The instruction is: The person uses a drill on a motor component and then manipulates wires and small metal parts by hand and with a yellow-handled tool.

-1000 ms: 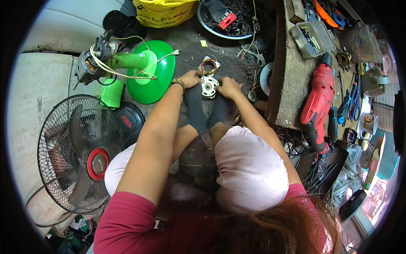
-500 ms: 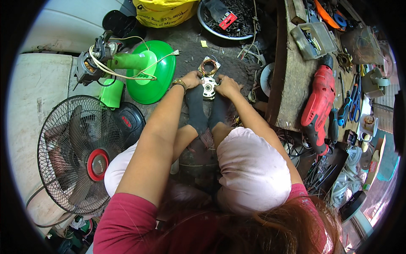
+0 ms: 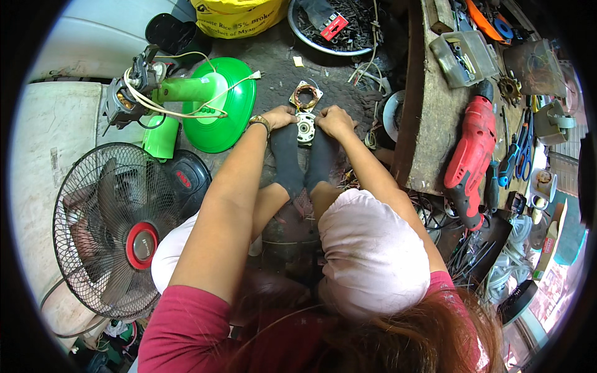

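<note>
Down between my shins is a pale metal fan motor housing (image 3: 305,129) with a round bearing seat in its middle. The fingers of my left hand (image 3: 281,117) are closed on its upper left edge. At the opposite edge my right hand (image 3: 336,122) is curled, its fingertips pressed at the rim; the exact grip is partly hidden. Just beyond the housing lies a motor stator (image 3: 315,98) with a ring of copper windings, close against it. Dark coverings reach down my lower legs on both sides of these parts.
Leftward, a green fan base (image 3: 239,124) lies tipped with its motor and cord, near a caged fan (image 3: 102,230). A metal basin (image 3: 339,51) of dark small parts sits far ahead. On the right, a wooden bench (image 3: 429,149) bears a red power drill (image 3: 469,146) and hand tools.
My right hand has turned and its fingers have curled in more at the housing's edge. The left hand keeps its hold. The whole view has shifted slightly.
</note>
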Motion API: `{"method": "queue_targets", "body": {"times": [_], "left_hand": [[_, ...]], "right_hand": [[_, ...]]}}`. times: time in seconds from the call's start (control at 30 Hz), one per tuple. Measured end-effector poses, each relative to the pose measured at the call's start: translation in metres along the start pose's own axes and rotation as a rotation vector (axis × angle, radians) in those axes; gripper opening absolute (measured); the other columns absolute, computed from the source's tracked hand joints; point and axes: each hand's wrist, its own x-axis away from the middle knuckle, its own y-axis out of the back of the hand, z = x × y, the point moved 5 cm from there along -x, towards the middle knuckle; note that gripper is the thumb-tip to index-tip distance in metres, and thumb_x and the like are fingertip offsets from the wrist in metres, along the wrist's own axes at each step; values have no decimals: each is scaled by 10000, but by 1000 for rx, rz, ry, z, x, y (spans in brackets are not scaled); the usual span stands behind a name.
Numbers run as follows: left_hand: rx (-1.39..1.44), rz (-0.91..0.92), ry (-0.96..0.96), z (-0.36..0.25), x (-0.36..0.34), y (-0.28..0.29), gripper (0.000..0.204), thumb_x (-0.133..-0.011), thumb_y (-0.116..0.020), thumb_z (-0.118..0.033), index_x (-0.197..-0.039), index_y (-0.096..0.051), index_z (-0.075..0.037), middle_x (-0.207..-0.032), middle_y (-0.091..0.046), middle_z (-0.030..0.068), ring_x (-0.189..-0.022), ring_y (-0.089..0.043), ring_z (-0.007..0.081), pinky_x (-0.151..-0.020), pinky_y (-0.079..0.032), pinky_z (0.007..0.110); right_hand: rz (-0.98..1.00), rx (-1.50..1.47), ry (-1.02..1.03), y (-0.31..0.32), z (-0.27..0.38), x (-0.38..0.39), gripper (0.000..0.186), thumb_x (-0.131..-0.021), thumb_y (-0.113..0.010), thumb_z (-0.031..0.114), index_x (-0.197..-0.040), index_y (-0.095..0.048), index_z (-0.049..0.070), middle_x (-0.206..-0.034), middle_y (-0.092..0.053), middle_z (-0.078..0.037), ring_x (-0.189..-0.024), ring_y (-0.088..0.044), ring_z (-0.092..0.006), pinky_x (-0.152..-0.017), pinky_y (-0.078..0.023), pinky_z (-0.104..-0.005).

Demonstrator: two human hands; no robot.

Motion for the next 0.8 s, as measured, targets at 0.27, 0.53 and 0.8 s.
{"method": "queue_targets", "body": {"times": [0.27,0.53,0.8], "left_hand": [[-69,14,47,15,-8,6,570,-882,-638,-326,-1300,-517,41,-1261,-588,174,-1137,-567,246,-1000,-410,337],[-180,21,66,-11,1,3,592,-882,-646,-329,-1327,-497,32,-1301,-563,191,-1202,-538,273,-1036,-385,357],[-333,-165,-8,-8,2,6,608,-842,-653,-309,-1322,-497,30,-1322,-537,225,-1230,-520,333,-1044,-388,381]], "right_hand": [[-27,-65,57,-12,2,-1,305,-857,-584,395,-1074,-719,227,-1156,-669,-98,-1104,-612,-329,-1039,-224,-694],[-230,-14,291,-6,-1,41,438,-851,-622,288,-1249,-590,108,-1377,-482,-194,-1244,-471,-373,-998,-344,-612],[315,-1271,467,120,-6,230,455,-909,-554,163,-1306,-474,-46,-1115,-627,-208,-957,-645,-279,-875,-500,-374]]}}
